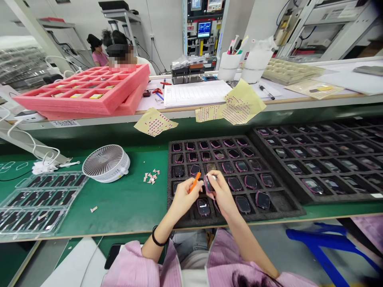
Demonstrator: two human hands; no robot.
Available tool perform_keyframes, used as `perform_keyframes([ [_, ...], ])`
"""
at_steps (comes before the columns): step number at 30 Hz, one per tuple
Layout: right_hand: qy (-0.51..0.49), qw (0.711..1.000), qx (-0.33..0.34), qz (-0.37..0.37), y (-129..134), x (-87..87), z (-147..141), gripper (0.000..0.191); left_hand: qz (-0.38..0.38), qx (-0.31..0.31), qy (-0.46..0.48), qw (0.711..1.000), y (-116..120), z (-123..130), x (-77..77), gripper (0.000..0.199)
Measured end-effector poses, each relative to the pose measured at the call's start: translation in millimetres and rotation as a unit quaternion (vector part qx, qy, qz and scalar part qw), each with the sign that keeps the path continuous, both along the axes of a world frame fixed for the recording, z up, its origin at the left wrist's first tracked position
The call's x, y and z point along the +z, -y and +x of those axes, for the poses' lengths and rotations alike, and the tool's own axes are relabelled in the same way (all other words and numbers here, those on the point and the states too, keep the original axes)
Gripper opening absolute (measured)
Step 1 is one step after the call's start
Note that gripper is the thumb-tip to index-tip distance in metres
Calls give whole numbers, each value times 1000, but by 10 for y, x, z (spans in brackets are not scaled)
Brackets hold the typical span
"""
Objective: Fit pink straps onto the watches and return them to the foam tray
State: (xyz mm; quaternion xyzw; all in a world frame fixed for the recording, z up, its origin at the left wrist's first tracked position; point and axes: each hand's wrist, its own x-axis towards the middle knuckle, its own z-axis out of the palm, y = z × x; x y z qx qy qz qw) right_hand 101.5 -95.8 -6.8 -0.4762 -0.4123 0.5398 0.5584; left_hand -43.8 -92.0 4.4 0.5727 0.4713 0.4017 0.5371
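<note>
In my left hand (186, 196) is a thin orange stick-like tool (195, 181), its upper end pointing up and to the right. My right hand (220, 191) grips a purple-framed smartwatch body (209, 185), tilted on edge just right of the tool. Whether the tool touches it I cannot tell. Both hands hover over a black foam tray (287, 204) whose pockets hold several similar watch bodies. One watch body (204, 207) below my hands has a lit screen with white marks. My fingers hide some pockets in the tray's middle.
A second foam tray (311, 198) of watches adjoins on the right. Leftward are small pinkish pieces (152, 177), a round white fan (106, 163) and clear plastic trays (38, 203). Pink foam trays (80, 104) and yellow sticker sheets (243, 104) lie on the shelf. Two people sit beyond.
</note>
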Motion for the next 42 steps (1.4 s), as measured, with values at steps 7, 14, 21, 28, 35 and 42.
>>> perform_keyframes([
  [7, 436, 894, 0, 101, -127, -228, 420, 21, 70, 163, -279, 944, -117, -894, -142, 34],
  [14, 596, 784, -119, 126, -68, -386, 793, 37, 0, 231, -435, 870, -154, -1179, -262, 31],
  [21, 661, 742, -82, 74, -78, -482, 1005, 49, 49, 159, -334, 928, -97, -826, -85, 35],
  [28, 294, 954, -47, 42, -46, -136, 688, 40, 23, -91, -94, 991, 92, -107, 88, 29],
  [35, -171, 984, 26, -30, 17, 244, 235, 32, -32, -122, 11, 992, 138, 230, 121, 41],
  [42, -197, 978, 46, -39, 20, 262, 135, 32, -22, -120, 15, 992, 132, 211, 155, 41],
])
